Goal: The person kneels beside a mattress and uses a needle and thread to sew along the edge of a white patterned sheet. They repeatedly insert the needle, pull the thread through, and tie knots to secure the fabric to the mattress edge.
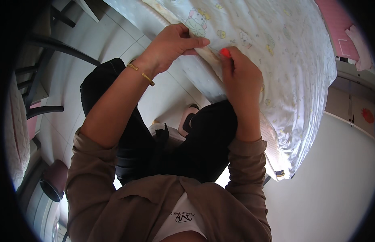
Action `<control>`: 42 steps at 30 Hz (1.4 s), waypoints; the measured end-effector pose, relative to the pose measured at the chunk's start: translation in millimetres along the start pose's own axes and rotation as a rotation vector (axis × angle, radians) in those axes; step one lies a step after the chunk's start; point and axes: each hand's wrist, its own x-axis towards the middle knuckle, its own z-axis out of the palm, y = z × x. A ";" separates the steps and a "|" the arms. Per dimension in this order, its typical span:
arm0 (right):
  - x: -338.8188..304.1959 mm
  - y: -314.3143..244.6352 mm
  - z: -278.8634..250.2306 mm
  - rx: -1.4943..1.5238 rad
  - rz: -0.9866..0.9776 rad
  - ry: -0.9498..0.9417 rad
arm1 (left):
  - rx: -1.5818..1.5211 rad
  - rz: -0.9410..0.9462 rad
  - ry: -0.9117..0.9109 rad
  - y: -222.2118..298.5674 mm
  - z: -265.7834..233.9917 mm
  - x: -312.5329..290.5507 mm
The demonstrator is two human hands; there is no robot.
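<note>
A white quilt (272, 60) printed with pale yellow and green cartoon animals lies spread over the raised surface in front of me. At its near edge, my left hand (177, 44) is closed, with the thumb and fingers pinching the cream-coloured border (211, 56). Just to the right, my right hand (242, 76) is held over that border, its fingers curled and pressed together. A bright red nail shows at its fingertips. Anything between those fingers is hidden or too small to make out.
Dark chair legs (62, 48) stand on the tiled floor (123, 32) at the left, above a brown bin (54, 181). Pink cloth (336, 24) lies at the far right, near a pale cabinet (348, 109). My knees are close under the quilt's hanging edge.
</note>
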 end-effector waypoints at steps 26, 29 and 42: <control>10.0 -12.0 12.5 -0.184 -0.071 0.021 | 0.391 0.334 0.251 -3.7 11.0 -3.4; 10.2 -12.7 9.5 -0.167 -0.065 0.020 | 0.425 0.276 0.236 3.9 15.8 -7.6; 11.9 -6.2 -2.1 -0.054 0.108 -0.093 | 0.354 0.264 0.265 2.0 17.5 -2.4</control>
